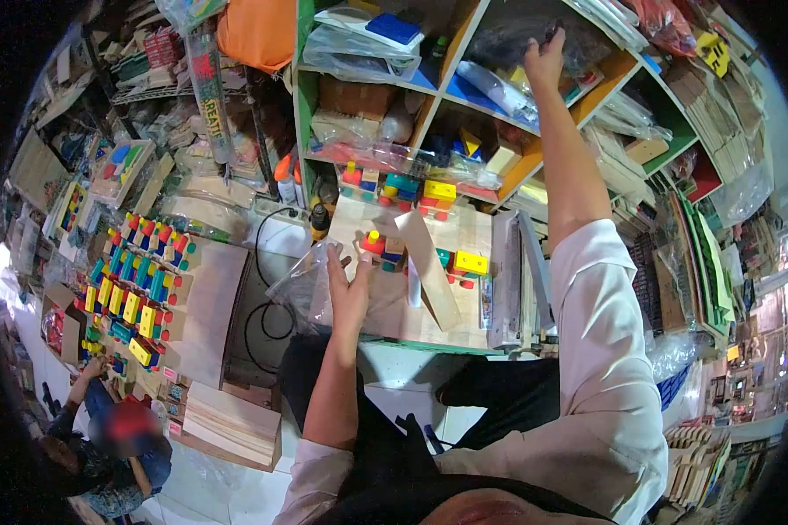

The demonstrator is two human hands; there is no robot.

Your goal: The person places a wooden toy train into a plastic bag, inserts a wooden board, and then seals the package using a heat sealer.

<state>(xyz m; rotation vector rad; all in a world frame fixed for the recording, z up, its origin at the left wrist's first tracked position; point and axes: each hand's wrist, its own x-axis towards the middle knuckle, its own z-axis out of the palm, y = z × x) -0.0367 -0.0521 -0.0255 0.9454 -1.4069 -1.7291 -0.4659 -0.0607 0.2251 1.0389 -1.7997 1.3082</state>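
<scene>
My left hand [350,293] is over the left part of a wooden board, thumb and fingers around a clear plastic bag [299,273]. Close to its fingertips stands a toy train with a red and yellow front piece [374,242] and a yellow-topped wagon [471,262]. A flat wooden strip [429,271] leans across the train and hides its middle. My right hand [545,63] reaches up into a shelf compartment, thumb and finger apart, beside dark, crumpled plastic [499,44]. Its other fingers are partly hidden.
Another toy train [403,186] stands at the board's back. The shelf unit [433,96] rises behind. At left, several toy trains [131,297] stand in rows by a board [206,297]. A person [118,437] sits lower left. A black cable [258,306] loops beside the board.
</scene>
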